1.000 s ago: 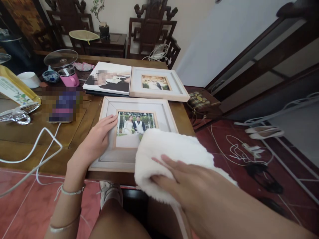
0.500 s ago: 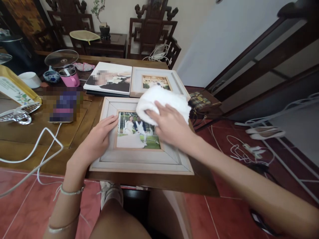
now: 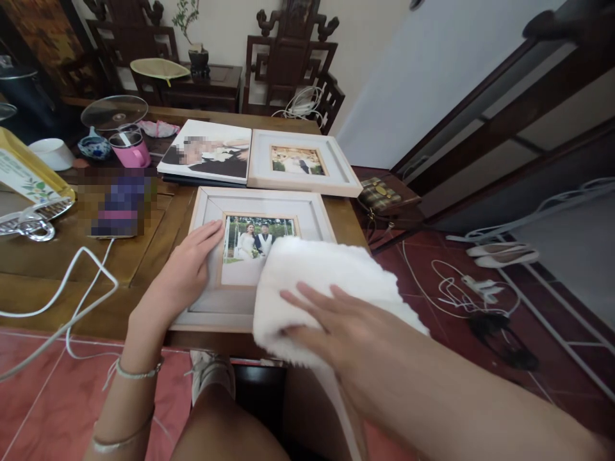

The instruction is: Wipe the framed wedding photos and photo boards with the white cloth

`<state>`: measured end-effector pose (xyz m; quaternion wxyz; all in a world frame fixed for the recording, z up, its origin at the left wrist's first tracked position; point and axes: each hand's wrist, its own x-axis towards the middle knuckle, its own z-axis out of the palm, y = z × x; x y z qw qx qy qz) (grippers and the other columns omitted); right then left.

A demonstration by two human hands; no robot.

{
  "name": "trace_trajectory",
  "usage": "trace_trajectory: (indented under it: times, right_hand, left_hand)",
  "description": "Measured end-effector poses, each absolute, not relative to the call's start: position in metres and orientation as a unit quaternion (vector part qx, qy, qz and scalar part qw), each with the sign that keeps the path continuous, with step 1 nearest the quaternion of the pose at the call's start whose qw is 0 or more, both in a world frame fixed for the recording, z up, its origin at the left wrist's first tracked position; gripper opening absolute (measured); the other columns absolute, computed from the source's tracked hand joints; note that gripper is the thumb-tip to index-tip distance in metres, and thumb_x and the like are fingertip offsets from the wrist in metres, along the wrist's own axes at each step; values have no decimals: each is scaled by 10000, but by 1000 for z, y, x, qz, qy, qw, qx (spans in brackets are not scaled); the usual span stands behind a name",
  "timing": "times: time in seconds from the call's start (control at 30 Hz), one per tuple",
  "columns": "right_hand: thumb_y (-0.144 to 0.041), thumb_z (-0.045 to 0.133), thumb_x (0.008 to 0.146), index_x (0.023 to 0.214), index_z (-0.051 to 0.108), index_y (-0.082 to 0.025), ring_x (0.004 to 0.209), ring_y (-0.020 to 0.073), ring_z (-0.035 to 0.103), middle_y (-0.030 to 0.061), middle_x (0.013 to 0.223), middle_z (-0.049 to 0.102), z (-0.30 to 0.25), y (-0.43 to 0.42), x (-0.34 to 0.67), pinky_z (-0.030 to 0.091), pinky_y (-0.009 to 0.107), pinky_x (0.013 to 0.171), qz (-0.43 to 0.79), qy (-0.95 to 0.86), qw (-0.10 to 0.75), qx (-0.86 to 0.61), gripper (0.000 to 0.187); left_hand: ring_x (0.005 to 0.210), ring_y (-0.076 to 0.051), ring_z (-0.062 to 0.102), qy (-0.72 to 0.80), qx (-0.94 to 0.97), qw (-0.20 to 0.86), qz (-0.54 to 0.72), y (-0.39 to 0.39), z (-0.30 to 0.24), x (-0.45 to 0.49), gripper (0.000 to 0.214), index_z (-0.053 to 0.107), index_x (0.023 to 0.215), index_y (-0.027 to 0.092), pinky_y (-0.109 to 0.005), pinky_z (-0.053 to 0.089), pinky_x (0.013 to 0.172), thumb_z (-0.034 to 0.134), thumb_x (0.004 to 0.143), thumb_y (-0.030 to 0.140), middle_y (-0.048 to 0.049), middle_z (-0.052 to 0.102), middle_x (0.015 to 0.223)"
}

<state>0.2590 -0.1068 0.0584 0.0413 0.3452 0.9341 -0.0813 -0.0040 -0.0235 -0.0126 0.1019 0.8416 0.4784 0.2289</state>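
Note:
A white picture frame [image 3: 216, 307] with a photo of a seated couple lies flat near the table's front edge. My left hand [image 3: 185, 272] rests on its left side, fingers stretched toward the photo's inner border. In my right hand [image 3: 343, 339] is a folded white cloth [image 3: 336, 269], held over the frame's lower right part. The cloth hides that corner and some of the photo. Behind lie a second white picture frame [image 3: 343, 169] and, to its left, a photo album [image 3: 218, 153] with a partly pixelated cover.
On the wooden table [image 3: 144, 256] stand a pink mug [image 3: 131, 148], a small blue-and-white pot [image 3: 95, 146], a white cup [image 3: 52, 153] and a yellow box [image 3: 31, 173]. A pixelated phone [image 3: 120, 205] has a white cable [image 3: 91, 288]. A plaid bag [image 3: 382, 192] sits beyond the right edge.
My right hand has drawn the cloth from the frame's upper right down toward the lower right, nearer to me. The rear frame's photo is now uncovered. My left hand stays in place.

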Motion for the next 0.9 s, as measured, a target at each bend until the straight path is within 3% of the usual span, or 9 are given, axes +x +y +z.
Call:
trace_trajectory:
  times: [0.17,0.4,0.6,0.77,0.9]
  right_hand:
    - [-15,488,726,1181,703,-267,1309,329,540,97,1424,575,49,-116,257,512,562,1007,-87,933,-37,348,563]
    - [42,476,696,1315,624,-157,1434,317,375,140,1517,465,26,-33,255,301,556,1177,3,905,-46,422,666]
    - [28,457,768,1431,507,-144,1478,334,274,122,1577,380,21,28,252,269,561,1182,65,889,-43,451,687]
    - [80,443,736,1400,554,-134,1467,387,275,153,1570,377,34,1,246,288,628,1149,9,901,15,434,706]
    - [56,505,713,1329,632,-213,1437,395,340,136,1529,448,49,-61,253,352,630,1116,-78,919,49,382,684]
  left_hand:
    - [1428,-260,410,475,845,105,224,-23,-12,-3,629,490,1422,2,-463,317,1201,306,821,20,-185,457,1516]
    - [1439,-251,392,478,844,120,212,-23,-10,-5,657,492,1423,20,-477,311,1201,307,792,5,-178,445,1526]
    - [1452,-230,371,474,840,138,224,-24,-10,-7,680,479,1453,122,-480,292,1210,329,799,11,-110,428,1552]
    - [1449,-235,376,479,839,135,220,-24,-11,-6,655,483,1443,87,-478,297,1209,319,813,16,-135,437,1542]
    - [1437,-241,397,481,839,125,223,-23,-11,-5,637,495,1435,85,-472,305,1206,330,823,28,-139,456,1529]
